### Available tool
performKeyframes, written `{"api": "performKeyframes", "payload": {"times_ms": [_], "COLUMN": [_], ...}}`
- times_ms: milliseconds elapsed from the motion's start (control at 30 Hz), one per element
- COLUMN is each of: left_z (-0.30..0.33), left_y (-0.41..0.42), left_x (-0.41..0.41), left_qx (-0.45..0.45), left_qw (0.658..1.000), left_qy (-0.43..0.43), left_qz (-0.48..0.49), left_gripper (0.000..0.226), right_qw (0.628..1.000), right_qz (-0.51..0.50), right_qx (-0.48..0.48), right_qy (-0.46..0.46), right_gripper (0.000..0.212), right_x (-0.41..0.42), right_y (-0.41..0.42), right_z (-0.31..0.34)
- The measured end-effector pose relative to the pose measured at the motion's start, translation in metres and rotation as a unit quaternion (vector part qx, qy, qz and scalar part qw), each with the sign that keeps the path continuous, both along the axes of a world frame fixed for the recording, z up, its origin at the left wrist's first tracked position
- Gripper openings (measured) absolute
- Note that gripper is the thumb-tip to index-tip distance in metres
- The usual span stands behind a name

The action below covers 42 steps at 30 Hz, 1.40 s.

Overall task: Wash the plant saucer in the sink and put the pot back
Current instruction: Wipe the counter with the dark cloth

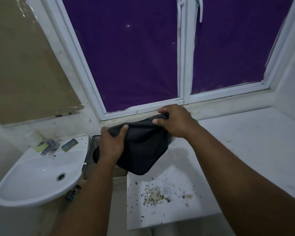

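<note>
Dark, soft fabric plant pot (143, 150) held up between both hands, above the soil-littered counter (245, 150), just right of the sink (41, 171); left hand (111, 143) pinches its near-left rim, right hand (174, 121) grips the far-right rim; pot hangs tilted; saucer not identifiable.

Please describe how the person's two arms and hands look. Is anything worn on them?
Both forearms are bare, with no sleeves in view. The left hand and right hand wear no gloves; no rings, watch or bracelet can be seen. Fingernails are short and unpainted.
</note>
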<state>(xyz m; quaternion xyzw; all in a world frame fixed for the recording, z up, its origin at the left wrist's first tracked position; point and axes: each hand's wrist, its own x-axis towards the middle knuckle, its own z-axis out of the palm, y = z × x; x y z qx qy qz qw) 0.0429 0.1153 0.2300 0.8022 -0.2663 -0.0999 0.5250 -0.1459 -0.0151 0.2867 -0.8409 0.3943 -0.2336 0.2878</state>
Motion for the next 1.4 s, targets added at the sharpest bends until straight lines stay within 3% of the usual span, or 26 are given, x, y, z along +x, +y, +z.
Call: {"api": "performKeyframes", "payload": {"times_ms": [67, 167, 333, 467, 633, 867, 967, 1200, 1400], "left_z": [0.007, 0.011, 0.008, 0.006, 0.000, -0.006, -0.012, -0.028, -0.049], "left_y": [-0.003, -0.005, 0.000, 0.008, 0.016, 0.036, 0.045, 0.060, 0.085], "left_x": [-0.005, -0.002, 0.007, 0.005, 0.003, 0.000, 0.008, 0.022, 0.023], "left_qx": [-0.035, -0.023, 0.072, 0.177, 0.111, 0.060, 0.059, 0.089, 0.072], "left_qw": [0.999, 0.996, 0.993, 0.981, 0.991, 0.993, 0.991, 0.985, 0.983], "left_qy": [-0.030, -0.075, -0.093, -0.073, 0.022, 0.004, 0.016, -0.052, -0.037], "left_qz": [-0.021, -0.034, -0.010, -0.026, -0.075, -0.106, -0.118, -0.139, -0.163], "left_gripper": [0.052, 0.050, 0.064, 0.083, 0.077, 0.044, 0.050, 0.047, 0.053], "right_qw": [0.998, 0.994, 0.997, 0.991, 0.983, 0.962, 0.967, 0.966, 0.972], "right_qz": [-0.023, -0.064, -0.015, -0.014, -0.028, -0.015, -0.033, -0.088, -0.092], "right_qx": [-0.045, -0.070, 0.046, 0.075, 0.109, 0.196, 0.182, 0.161, 0.140], "right_qy": [0.045, 0.046, -0.068, -0.114, -0.145, -0.189, -0.174, -0.181, -0.163], "right_gripper": [0.023, 0.019, 0.022, 0.018, 0.018, 0.018, 0.021, 0.013, 0.011], "right_x": [-0.004, -0.008, -0.018, -0.020, -0.019, -0.030, -0.034, -0.034, -0.024], "right_y": [-0.003, -0.006, -0.003, 0.004, 0.014, 0.022, 0.026, 0.046, 0.073], "right_z": [0.002, 0.001, -0.012, -0.027, -0.039, -0.045, -0.052, -0.083, -0.102]}}
